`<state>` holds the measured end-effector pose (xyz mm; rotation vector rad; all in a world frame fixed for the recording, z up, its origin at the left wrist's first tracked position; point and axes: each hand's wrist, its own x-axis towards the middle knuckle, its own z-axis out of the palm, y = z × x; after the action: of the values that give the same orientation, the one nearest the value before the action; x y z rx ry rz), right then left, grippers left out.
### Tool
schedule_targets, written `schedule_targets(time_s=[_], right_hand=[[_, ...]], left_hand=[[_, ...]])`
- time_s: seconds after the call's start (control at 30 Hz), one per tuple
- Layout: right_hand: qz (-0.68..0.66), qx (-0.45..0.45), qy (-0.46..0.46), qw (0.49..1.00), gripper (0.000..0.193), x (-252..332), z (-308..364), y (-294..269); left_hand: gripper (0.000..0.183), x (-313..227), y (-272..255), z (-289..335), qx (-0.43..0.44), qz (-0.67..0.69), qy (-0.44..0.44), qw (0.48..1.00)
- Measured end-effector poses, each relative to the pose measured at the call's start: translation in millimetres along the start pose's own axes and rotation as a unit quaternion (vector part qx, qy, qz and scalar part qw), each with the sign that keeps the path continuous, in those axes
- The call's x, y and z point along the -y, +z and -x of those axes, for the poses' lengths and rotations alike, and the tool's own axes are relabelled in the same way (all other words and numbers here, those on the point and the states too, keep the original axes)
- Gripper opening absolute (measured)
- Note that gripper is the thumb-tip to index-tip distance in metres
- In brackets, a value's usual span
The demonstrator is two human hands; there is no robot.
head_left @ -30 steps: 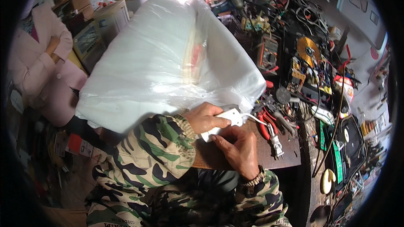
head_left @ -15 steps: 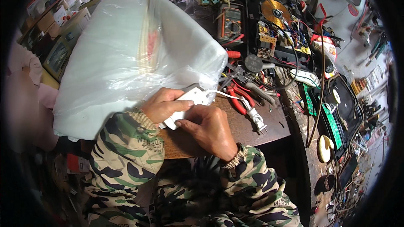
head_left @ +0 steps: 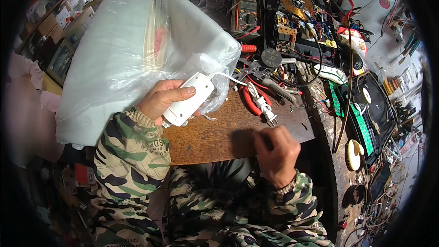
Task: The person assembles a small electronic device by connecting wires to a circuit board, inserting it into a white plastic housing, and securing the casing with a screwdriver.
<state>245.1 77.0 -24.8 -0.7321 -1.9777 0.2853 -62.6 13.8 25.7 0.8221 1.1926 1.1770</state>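
My left hand (head_left: 160, 103) grips a white plastic casing (head_left: 191, 98) from its left side, thumb on top, above the wooden tabletop. Small dark holes show near the casing's corners. A white cord runs from its far end to a bundled cord with a two-pin plug (head_left: 270, 118), which lies by red-handled pliers (head_left: 249, 103). Off to the right, near the table's front edge, is my right hand (head_left: 278, 153), closed with curled fingers; what they hold, if anything, is hidden. A large pale bundle in clear plastic (head_left: 109, 64) lies beyond my left hand.
A multimeter (head_left: 245, 14) and an opened appliance with a copper coil (head_left: 295, 3) stand at the back. Tools and wires crowd the right side, along with green circuit boards (head_left: 360, 132) and a cream-coloured brush (head_left: 353, 155). The wooden table (head_left: 206, 144) ends just before me.
My right hand has left the casing and moved right, towards the table's front edge. My left hand still holds the casing, now turned with more of its face showing.
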Motion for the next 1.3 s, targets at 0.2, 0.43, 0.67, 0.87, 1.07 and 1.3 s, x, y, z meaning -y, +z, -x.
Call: schedule_targets(time_s=[0.2, 0.43, 0.67, 0.87, 1.07, 1.3], right_hand=[[0.202, 0.012, 0.029, 0.979, 0.034, -25.8, -15.4, -11.2], [0.065, 0.033, 0.092, 0.993, 0.031, -54.6, -55.5, -30.0], [0.078, 0.042, 0.071, 0.994, 0.028, -53.9, -43.5, -53.4], [-0.046, 0.209, 0.107, 0.971, 0.023, -40.3, -22.4, -54.5], [0.052, 0.207, 0.079, 0.974, 0.010, -38.1, -21.4, -47.8], [-0.096, 0.147, 0.029, 0.984, 0.012, 20.9, -28.0, 3.0]], left_hand=[[0.054, 7.6, 0.2, -18.0, 0.031, 0.004, -0.004, 0.999], [0.056, 4.9, 8.4, -13.2, 0.004, -0.002, 0.000, 1.000], [0.056, 9.2, 9.8, -14.9, 0.029, -0.031, -0.025, 0.999], [0.055, 4.6, 13.7, -0.8, 0.048, -0.084, -0.035, 0.995], [0.053, 12.2, 15.5, -20.2, 0.059, -0.033, -0.038, 0.997], [0.053, 18.5, 19.8, -18.6, 0.039, 0.039, -0.048, 0.997]])
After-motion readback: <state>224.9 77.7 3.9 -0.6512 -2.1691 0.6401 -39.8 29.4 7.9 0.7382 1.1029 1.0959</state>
